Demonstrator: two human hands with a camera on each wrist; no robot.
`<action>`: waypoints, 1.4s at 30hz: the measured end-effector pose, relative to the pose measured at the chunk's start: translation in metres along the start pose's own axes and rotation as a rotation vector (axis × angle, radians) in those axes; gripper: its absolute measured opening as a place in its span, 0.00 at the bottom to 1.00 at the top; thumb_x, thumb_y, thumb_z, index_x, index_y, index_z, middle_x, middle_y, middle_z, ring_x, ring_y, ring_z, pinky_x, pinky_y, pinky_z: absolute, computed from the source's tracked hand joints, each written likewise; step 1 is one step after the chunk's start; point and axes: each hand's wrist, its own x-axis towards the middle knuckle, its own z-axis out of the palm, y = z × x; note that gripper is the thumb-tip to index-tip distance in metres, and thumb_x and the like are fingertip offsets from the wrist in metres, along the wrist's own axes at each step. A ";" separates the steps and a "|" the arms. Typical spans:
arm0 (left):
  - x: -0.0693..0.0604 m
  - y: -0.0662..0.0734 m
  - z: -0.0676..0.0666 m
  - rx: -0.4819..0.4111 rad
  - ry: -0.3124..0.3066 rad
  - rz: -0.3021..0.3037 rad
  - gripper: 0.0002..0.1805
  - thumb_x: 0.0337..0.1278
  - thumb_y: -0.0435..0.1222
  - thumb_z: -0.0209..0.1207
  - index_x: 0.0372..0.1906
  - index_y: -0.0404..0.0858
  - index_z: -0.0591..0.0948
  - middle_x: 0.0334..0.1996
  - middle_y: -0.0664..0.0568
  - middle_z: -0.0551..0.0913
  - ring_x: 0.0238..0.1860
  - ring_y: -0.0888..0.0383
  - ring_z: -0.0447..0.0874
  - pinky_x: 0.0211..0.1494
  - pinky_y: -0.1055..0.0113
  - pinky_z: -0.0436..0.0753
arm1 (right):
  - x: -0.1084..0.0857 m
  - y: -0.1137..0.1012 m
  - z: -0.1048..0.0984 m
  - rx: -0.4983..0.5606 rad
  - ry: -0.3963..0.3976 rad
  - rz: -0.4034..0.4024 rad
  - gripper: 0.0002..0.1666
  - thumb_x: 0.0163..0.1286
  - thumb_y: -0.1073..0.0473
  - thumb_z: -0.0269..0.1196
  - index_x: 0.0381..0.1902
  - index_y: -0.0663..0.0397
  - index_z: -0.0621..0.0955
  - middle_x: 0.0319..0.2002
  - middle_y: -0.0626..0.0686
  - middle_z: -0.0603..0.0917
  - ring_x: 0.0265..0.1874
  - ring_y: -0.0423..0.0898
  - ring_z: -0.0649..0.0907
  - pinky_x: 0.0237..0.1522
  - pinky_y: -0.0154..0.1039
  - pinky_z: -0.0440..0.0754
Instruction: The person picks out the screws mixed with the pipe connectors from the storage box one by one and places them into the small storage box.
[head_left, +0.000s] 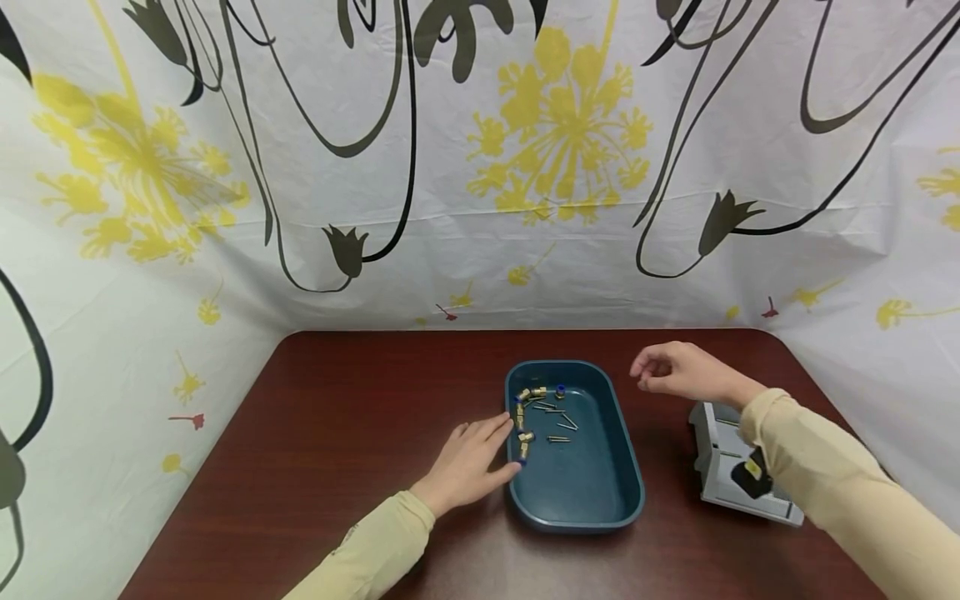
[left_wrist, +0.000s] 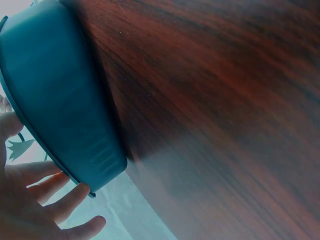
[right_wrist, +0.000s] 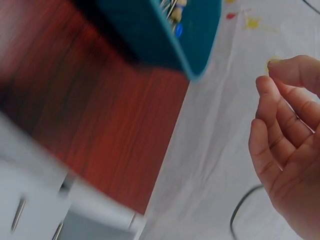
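Observation:
A blue-green tray [head_left: 577,527] holds brass fittings [head_left: 520,417] along its left side and several thin metal pins or screws [head_left: 558,439]. The left hand [head_left: 468,460] rests its fingertips on the tray's left rim, fingers spread; the left wrist view shows this hand [left_wrist: 37,200] against the edge of the tray [left_wrist: 65,95]. To the right of the tray, the right hand [head_left: 690,372] is raised in the air. In the right wrist view the hand [right_wrist: 292,130] has loosely bent fingers, thumb close to the index fingertip, and no object shows between them.
A grey-white compartment box [head_left: 738,492] with a black and yellow item [head_left: 752,473] stands right of the tray, partly under the right forearm. In the right wrist view, thin metal pieces [right_wrist: 18,215] lie in it. A patterned cloth [head_left: 450,192] hangs behind the brown table [head_left: 360,417].

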 end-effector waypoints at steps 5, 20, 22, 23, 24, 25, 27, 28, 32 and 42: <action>0.000 -0.001 0.001 -0.001 -0.001 -0.001 0.35 0.56 0.55 0.47 0.63 0.38 0.63 0.63 0.51 0.60 0.60 0.55 0.59 0.57 0.50 0.60 | 0.026 -0.013 0.014 0.033 -0.043 -0.046 0.06 0.57 0.67 0.59 0.33 0.55 0.78 0.26 0.47 0.79 0.27 0.42 0.79 0.32 0.37 0.76; 0.000 -0.001 0.000 -0.011 -0.002 0.005 0.35 0.57 0.55 0.47 0.63 0.38 0.63 0.63 0.50 0.60 0.60 0.55 0.59 0.56 0.50 0.61 | 0.075 -0.029 0.068 0.053 -0.180 -0.067 0.07 0.58 0.67 0.56 0.34 0.54 0.78 0.27 0.47 0.77 0.27 0.41 0.77 0.31 0.37 0.75; 0.000 -0.001 0.000 -0.009 0.001 0.008 0.35 0.57 0.55 0.47 0.63 0.38 0.63 0.63 0.50 0.60 0.60 0.55 0.60 0.56 0.50 0.61 | 0.079 -0.029 0.074 0.057 -0.186 -0.070 0.07 0.58 0.68 0.56 0.34 0.55 0.78 0.27 0.47 0.77 0.27 0.41 0.77 0.31 0.37 0.75; 0.000 -0.001 0.000 -0.007 0.002 0.008 0.35 0.57 0.55 0.47 0.63 0.38 0.63 0.63 0.50 0.60 0.60 0.55 0.60 0.56 0.50 0.61 | 0.080 -0.029 0.077 0.059 -0.187 -0.067 0.07 0.57 0.68 0.57 0.34 0.56 0.78 0.27 0.47 0.77 0.26 0.41 0.76 0.31 0.37 0.75; 0.000 -0.001 0.000 -0.006 0.002 0.008 0.34 0.57 0.55 0.47 0.63 0.38 0.63 0.63 0.50 0.60 0.60 0.55 0.60 0.55 0.50 0.61 | 0.081 -0.029 0.080 0.063 -0.192 -0.064 0.07 0.57 0.68 0.57 0.35 0.57 0.78 0.27 0.47 0.77 0.26 0.42 0.76 0.31 0.37 0.75; 0.000 -0.001 0.000 -0.006 0.002 0.008 0.34 0.57 0.55 0.47 0.63 0.38 0.63 0.63 0.50 0.60 0.60 0.55 0.60 0.56 0.51 0.61 | 0.082 -0.030 0.082 0.064 -0.199 -0.059 0.07 0.57 0.68 0.57 0.35 0.58 0.78 0.27 0.47 0.77 0.26 0.42 0.76 0.32 0.36 0.74; 0.000 -0.001 -0.001 -0.006 0.001 0.007 0.34 0.57 0.55 0.48 0.63 0.38 0.63 0.63 0.50 0.60 0.60 0.55 0.60 0.56 0.51 0.61 | 0.084 -0.030 0.087 0.068 -0.213 -0.045 0.07 0.57 0.68 0.57 0.35 0.61 0.78 0.26 0.46 0.77 0.25 0.42 0.76 0.31 0.37 0.74; 0.000 -0.001 0.000 -0.006 0.001 0.007 0.34 0.57 0.55 0.48 0.63 0.38 0.63 0.63 0.50 0.60 0.60 0.55 0.60 0.56 0.50 0.61 | 0.085 -0.030 0.089 0.068 -0.220 -0.035 0.08 0.57 0.68 0.57 0.36 0.62 0.78 0.26 0.46 0.77 0.25 0.42 0.76 0.31 0.37 0.74; 0.000 -0.001 0.000 -0.007 0.004 0.011 0.34 0.57 0.54 0.48 0.64 0.38 0.63 0.63 0.50 0.60 0.60 0.55 0.60 0.56 0.51 0.61 | 0.088 -0.028 0.098 0.063 -0.236 0.013 0.08 0.56 0.69 0.58 0.36 0.62 0.78 0.26 0.47 0.77 0.25 0.42 0.75 0.31 0.37 0.74; -0.001 -0.001 0.000 -0.008 -0.004 0.006 0.35 0.57 0.55 0.46 0.64 0.38 0.62 0.63 0.51 0.59 0.60 0.55 0.60 0.56 0.51 0.61 | 0.091 -0.017 0.116 0.040 -0.257 0.110 0.09 0.52 0.70 0.58 0.33 0.60 0.78 0.24 0.47 0.76 0.22 0.42 0.73 0.26 0.37 0.72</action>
